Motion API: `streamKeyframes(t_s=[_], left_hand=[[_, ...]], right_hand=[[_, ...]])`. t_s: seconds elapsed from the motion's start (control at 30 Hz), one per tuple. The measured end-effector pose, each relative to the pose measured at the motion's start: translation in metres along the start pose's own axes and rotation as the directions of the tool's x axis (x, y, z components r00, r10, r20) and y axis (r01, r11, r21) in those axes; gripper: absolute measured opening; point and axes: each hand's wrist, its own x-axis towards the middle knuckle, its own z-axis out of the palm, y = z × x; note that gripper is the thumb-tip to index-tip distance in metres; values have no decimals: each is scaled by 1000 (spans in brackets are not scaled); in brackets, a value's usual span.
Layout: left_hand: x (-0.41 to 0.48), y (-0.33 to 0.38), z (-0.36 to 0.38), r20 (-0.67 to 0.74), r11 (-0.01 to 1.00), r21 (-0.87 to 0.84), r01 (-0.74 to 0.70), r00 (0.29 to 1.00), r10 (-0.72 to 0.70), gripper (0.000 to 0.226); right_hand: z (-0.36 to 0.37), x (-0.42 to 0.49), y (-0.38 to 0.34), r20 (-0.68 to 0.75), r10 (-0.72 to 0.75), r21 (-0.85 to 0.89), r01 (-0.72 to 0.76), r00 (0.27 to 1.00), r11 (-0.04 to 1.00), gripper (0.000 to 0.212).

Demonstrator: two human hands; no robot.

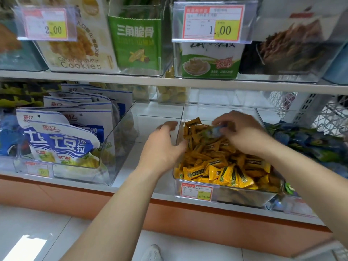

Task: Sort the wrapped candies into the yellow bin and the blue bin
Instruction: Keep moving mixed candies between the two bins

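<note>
Lower centre right: yellow bin, clear plastic, on the lower shelf, heaped with yellow candies; a small tag sits on its front.
Right hand: over the heap toward the back of the yellow bin; fingers and thumb pinch a blue candy, held just above the yellow candies.
Left hand: at the yellow bin's left wall, thumb inside against the candies, fingers curled on the outside of the wall.
Blue bin: just right of the yellow bin, at the frame's right edge, holding blue candies.
In the way: the right forearm crosses the blue bin's front corner; the left forearm covers the shelf edge by the yellow bin's left front corner.
Left of frame: chip bin, clear, with chip bags standing upright in rows.
Between bins: a bare white strip of shelf separates the chip bin from the yellow bin.
Upper shelf: cookies box at upper left, green box beside it, a 2.00 tag and a 1.00 tag in clear holders.
Right background: white mesh behind the blue bin.
Below: orange panel under the shelf, pale tiled floor, a white shoe at bottom centre.
</note>
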Motion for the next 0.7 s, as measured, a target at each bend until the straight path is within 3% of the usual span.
streamKeyframes(t_s=[0.1,0.17,0.23,0.37,0.43,0.5,0.57,0.7], left_hand=[[-1,25,6,-67,989,61,-132,988,136,54],[-4,39,18,-27,980,81,-180,983,183,50],[-6,48,35,65,979,102,-179,983,173,53],[-6,53,67,257,979,170,-110,964,63,66],[-3,57,79,295,978,184,-98,955,40,66],[-1,64,89,319,974,175,-145,944,83,63],[0,76,100,340,954,159,-256,921,190,60],[3,92,125,485,887,134,-442,810,330,61]], right_hand=[[-42,-31,31,-264,0,-86,-23,964,996,28],[-63,-49,50,-421,15,-157,-88,907,984,27],[-76,-62,66,-468,89,-213,-210,879,954,26],[-77,-75,79,-253,345,-407,-423,904,809,30],[-75,-76,74,-308,308,-454,-423,900,784,31],[-72,-73,65,-362,213,-394,-356,908,847,30],[-67,-65,58,-322,194,-298,-294,927,908,29],[-52,-62,61,-69,303,-79,-308,950,948,34]])
